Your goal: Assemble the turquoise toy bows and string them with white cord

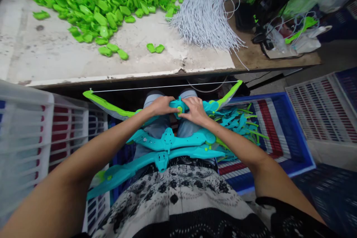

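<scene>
A toy bow [114, 109] with green limbs, a turquoise middle and a taut white string [164, 86] lies across my knees. My left hand [163, 105] grips its middle from the left, thumb pressed near a small green piece [179, 110] at the centre. From the other side my right hand [195, 110] closes round the same middle, its thumb by that green piece. Nearer my body, two turquoise bow parts [167, 139] [161, 160] rest on my lap, one behind the other.
On the worktable [69, 54] lie a heap of green plastic pieces [103, 3] and a bundle of white strings [206, 11]. A blue crate [302, 148] with several turquoise and green bows stands at my right. White crates [41, 126] rise at my left.
</scene>
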Demonstrator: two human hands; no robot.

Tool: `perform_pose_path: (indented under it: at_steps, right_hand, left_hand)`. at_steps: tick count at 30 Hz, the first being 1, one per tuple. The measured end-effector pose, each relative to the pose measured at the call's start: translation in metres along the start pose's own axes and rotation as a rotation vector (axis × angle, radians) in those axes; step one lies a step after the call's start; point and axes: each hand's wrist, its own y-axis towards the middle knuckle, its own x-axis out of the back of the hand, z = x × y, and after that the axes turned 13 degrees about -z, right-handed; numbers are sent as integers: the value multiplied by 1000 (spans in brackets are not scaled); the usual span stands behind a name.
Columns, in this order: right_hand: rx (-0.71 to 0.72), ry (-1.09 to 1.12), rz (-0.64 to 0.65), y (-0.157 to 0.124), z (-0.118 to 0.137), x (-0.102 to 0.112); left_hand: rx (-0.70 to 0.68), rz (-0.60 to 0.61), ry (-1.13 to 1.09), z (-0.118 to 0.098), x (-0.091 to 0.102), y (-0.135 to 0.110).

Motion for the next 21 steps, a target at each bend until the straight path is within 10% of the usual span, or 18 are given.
perform_pose_path:
  at_steps: [4, 12, 21]
  right_hand:
    - [35, -29, -30, -5, -3, -5]
    - [5, -8, 199, 15, -12, 2]
    - [11, -46, 161, 14, -10, 2]
  left_hand:
    - [-27, -211, 207, -6, -7, -18]
    - [15, -65, 137, -1, -3, -2]
    - [-126, -169, 339, -8, -9, -17]
